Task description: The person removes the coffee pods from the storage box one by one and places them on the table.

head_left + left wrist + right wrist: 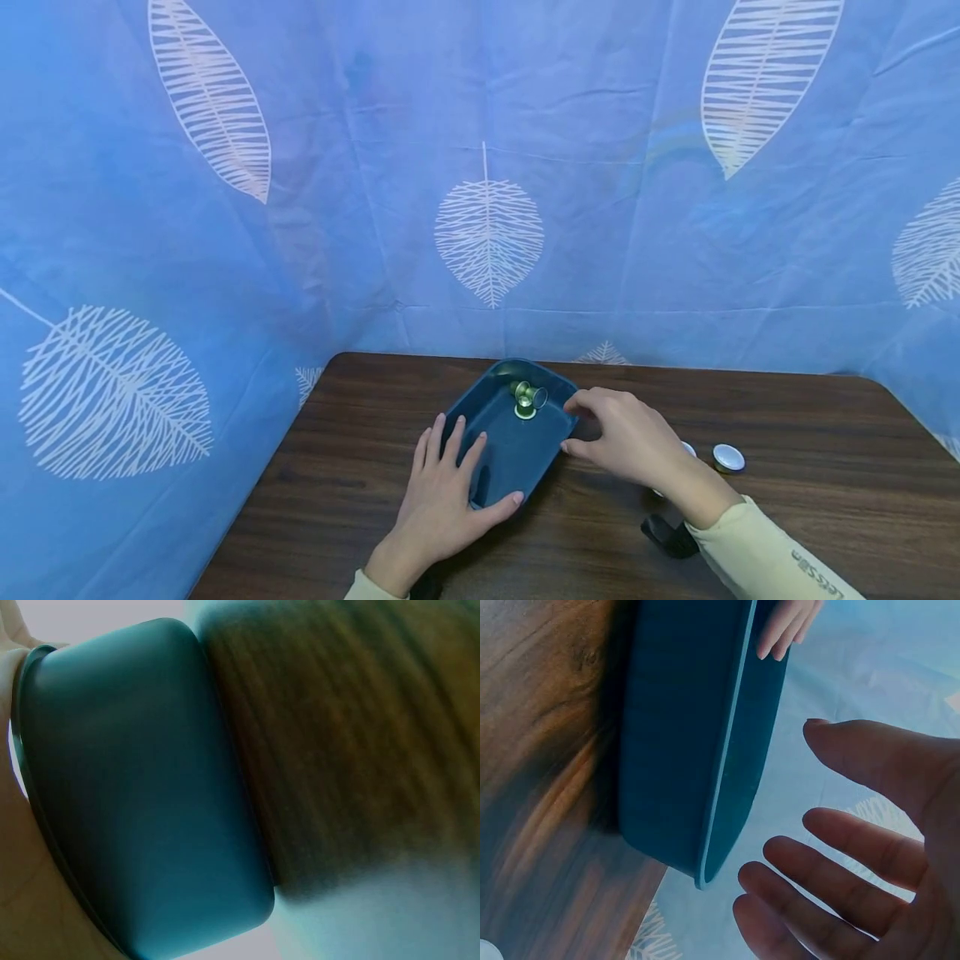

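Observation:
A deep teal plastic tray (517, 462) sits slantwise on the table. Toward its far end lie a few small shiny green-gold pieces (528, 398) with round clear ends; their kind is unclear. My left hand (442, 504) lies over the near left end of the tray, fingers spread above the inside and thumb along the near rim. In the left wrist view the palm meets the rim beside the tray's outer wall (142, 795). Beside the right rim is my right hand (626, 433). The right wrist view shows its fingers (840, 877) loosely bent, holding nothing, facing the tray wall (682, 735).
On the dark wooden table (825, 492), a round white-topped piece (728, 457) lies to the right, with others partly hidden behind the right forearm. A black object (667, 536) shows by the right sleeve. A blue leaf-patterned cloth (600, 250) hangs behind the table.

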The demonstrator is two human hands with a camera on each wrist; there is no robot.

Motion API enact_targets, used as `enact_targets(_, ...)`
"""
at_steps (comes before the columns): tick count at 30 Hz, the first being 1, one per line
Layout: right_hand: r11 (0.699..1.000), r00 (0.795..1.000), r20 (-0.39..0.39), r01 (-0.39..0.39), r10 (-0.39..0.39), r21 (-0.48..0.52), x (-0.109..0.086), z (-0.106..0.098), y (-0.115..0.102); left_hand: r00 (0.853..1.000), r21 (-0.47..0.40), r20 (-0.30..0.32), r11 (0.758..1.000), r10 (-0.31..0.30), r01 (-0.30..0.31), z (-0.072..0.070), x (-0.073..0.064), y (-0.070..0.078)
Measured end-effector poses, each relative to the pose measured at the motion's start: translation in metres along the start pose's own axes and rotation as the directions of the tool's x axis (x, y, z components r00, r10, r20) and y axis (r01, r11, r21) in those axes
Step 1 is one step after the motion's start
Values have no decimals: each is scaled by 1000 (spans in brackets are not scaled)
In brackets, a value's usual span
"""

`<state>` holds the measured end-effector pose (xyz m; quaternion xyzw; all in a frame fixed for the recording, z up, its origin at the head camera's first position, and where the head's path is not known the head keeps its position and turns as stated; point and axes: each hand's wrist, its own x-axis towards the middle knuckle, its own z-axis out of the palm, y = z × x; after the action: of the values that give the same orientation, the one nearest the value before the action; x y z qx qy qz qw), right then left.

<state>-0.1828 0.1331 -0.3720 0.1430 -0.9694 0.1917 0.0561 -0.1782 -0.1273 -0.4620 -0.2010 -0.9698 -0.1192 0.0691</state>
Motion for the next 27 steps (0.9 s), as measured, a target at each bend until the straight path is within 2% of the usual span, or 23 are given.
enact_targets(4,1000,1000,28,6,-6,-3,7,0,1,1000,-3,-9,1000,12,-12,0,0,0)
enact_targets(9,1000,995,96,9,-8,-15,17,-1,4,1000,0,12,1000,11,-10,-1,0,-1)
enact_targets(17,999,977,214,25,-20,-21,39,1,1,999,6,36,1000,-3,3,-2,1,-1)
enact_targets(27,997,963,270,6,14,-71,60,17,-7,1000,3,16,1000,-10,10,0,1,-1)
